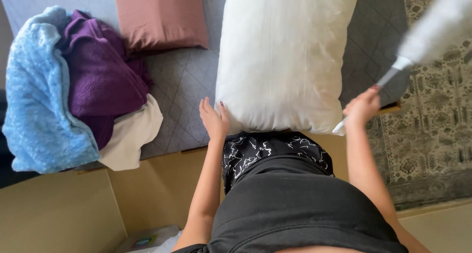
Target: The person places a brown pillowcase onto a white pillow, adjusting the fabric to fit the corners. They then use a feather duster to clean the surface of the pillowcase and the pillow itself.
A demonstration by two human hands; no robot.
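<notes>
right now our big white pillow (pixel 282 56) lies on the grey quilted bed (pixel 182 81), with its near end sticking out toward our tummy. our left hand (pixel 214 118) is flat and spread against the pillow's near left corner, fingers apart, just pushing on it and not grabbing. it looks like that keeps the pillow from sliding. our right hand (pixel 363 107) is at the near right corner, curled shut around the thin handle of a fluffy white duster (pixel 432 29). the soft part of the duster pokes up and away from that hand, out over the patterned rug (pixel 432 120); it is blurry. past our left hand, further along the bed, rests a pink pillow (pixel 160 17). out to the side of that hand is a heap of blankets: a purple one (pixel 101 71), a light blue one (pixel 37 100) and a cream one (pixel 130 135). they seem pushed aside to leave room for the white pillow.
</notes>
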